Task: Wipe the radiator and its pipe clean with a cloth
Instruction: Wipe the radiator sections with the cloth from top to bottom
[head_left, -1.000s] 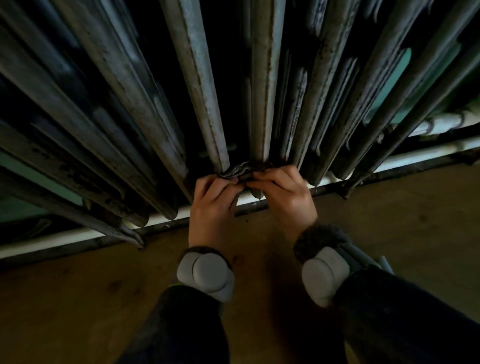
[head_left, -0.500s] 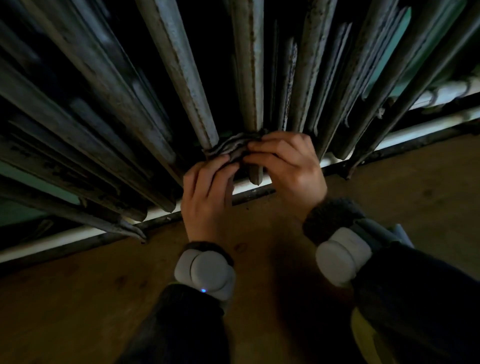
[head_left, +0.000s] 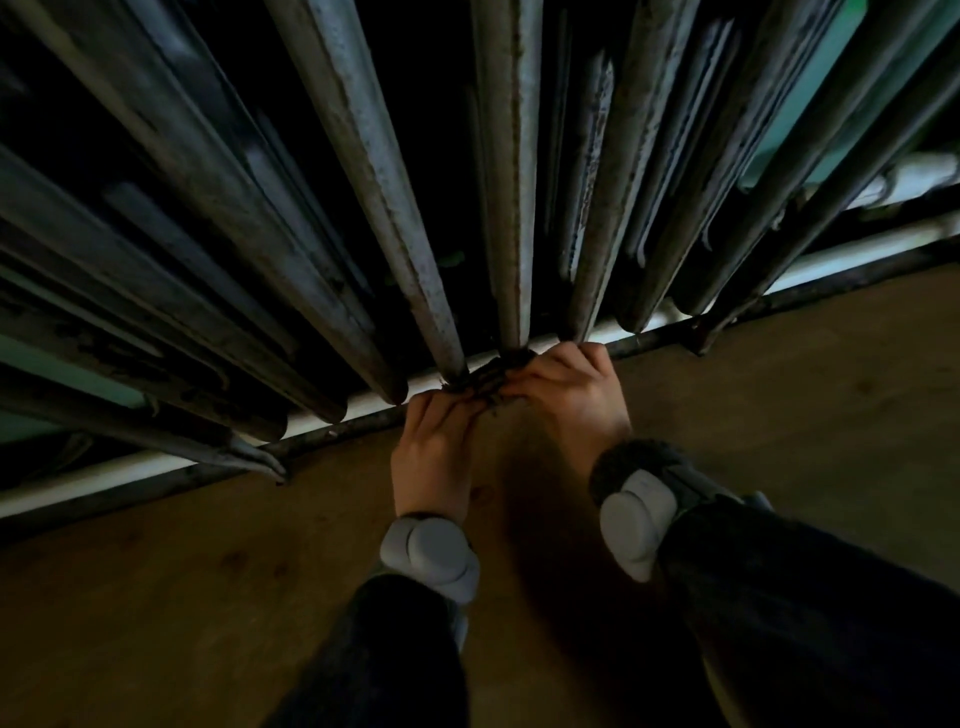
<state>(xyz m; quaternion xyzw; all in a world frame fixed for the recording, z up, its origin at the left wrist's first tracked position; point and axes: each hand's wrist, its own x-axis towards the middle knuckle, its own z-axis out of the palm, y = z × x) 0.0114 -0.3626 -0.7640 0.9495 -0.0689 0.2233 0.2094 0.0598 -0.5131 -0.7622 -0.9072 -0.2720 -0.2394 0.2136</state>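
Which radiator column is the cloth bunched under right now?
The central, almost upright column with the dark seam down its front: the cloth sits at its lower end, pinched between left hand and right hand. The others lean outward.

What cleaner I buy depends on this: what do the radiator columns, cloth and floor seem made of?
The radiator columns look like cast metal under grey paint, worn and dark-speckled, with a raised seam. The cloth, gripped by the left hand and right hand, is dark bunched fabric; weave unclear. The floor looks like matt brown wood or board, with knot-like spots.
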